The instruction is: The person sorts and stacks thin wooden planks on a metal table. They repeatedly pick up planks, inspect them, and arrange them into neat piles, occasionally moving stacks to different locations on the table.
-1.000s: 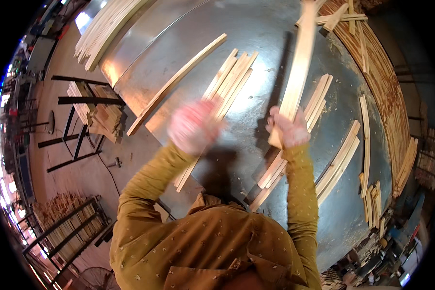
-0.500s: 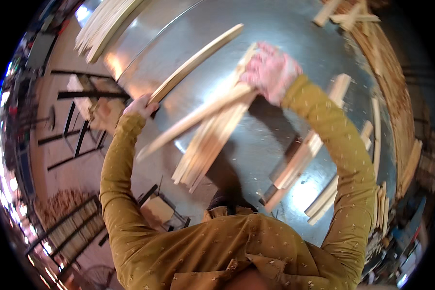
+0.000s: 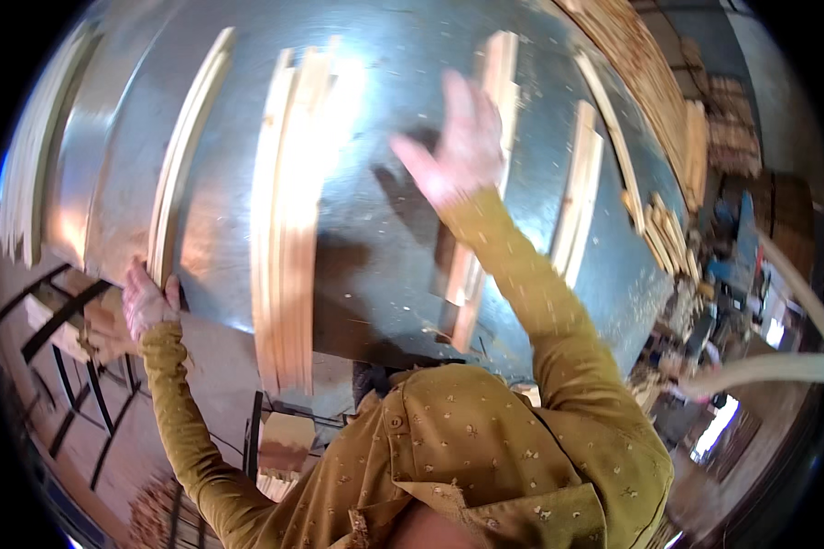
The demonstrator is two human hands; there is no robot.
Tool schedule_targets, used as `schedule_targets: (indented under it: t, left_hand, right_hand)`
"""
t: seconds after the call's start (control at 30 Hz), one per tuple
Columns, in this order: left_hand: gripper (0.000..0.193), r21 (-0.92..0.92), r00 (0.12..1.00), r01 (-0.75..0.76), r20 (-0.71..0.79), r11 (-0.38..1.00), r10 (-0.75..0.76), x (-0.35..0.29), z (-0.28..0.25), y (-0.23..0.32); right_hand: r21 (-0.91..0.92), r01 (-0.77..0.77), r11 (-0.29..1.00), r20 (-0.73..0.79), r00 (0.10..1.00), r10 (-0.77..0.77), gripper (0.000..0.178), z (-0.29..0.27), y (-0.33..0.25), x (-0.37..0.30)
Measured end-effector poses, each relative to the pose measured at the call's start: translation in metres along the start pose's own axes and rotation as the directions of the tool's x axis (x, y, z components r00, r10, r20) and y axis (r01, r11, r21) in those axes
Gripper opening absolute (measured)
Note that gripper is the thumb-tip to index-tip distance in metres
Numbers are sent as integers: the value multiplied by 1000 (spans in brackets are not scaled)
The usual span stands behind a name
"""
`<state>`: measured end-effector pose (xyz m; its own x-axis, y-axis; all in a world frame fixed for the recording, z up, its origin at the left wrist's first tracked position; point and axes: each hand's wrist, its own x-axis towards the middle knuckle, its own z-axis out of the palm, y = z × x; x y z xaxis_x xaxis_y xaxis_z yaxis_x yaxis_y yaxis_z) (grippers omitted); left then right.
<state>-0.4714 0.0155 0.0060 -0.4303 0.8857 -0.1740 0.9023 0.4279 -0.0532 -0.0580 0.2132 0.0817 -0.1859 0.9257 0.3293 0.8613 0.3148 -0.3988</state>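
On the metal surface (image 3: 384, 229), left hand (image 3: 146, 306) is gripping the near end of a long wood strip (image 3: 185, 156) at the edge. Right hand (image 3: 462, 151) is hovering spread wide, holding nothing, above a strip pile (image 3: 288, 220).

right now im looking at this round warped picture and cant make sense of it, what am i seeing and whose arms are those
The picture comes from a wide fisheye camera worn on a person's head, looking down, so straight edges bend near the rim. The arms in mustard-yellow sleeves are that person's own; there is no machine.

Below them is a shiny metal table with long wooden strips lying on it: a wide bundle of strips in the middle, a single strip to the left, and more strips to the right.

The left hand grips the near end of the single strip at the table's edge. The right hand is raised over the table, fingers spread, holding nothing. More wood is stacked at the far right.
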Motion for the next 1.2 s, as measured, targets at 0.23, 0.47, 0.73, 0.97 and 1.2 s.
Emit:
schedule_targets:
  t: [0.23, 0.47, 0.73, 0.97, 1.2]
  left_hand:
    - [63, -879, 836, -128, 154, 460, 527, -107, -45, 270]
    - [77, -823, 598, 562, 471, 80, 648, -132, 5, 420]
    - [42, -112, 259, 964, 222, -240, 940, -143, 2, 411]
    - [47, -338, 484, 867, 391, -366, 783, -159, -1, 414]
    - [45, -708, 682, 691, 573, -145, 453, -175, 16, 367]
  right_hand:
    - [-130, -714, 688, 427, 586, 689, 107, -25, 53, -221]
    - [868, -338, -364, 470, 795, 384, 57, -91, 39, -217]
    - [608, -705, -365, 782, 455, 426, 39, -117, 105, -298]
    - [257, -689, 677, 245, 725, 644, 51, -136, 183, -312]
    - [-266, -536, 801, 352, 720, 598, 88, -130, 160, -198]
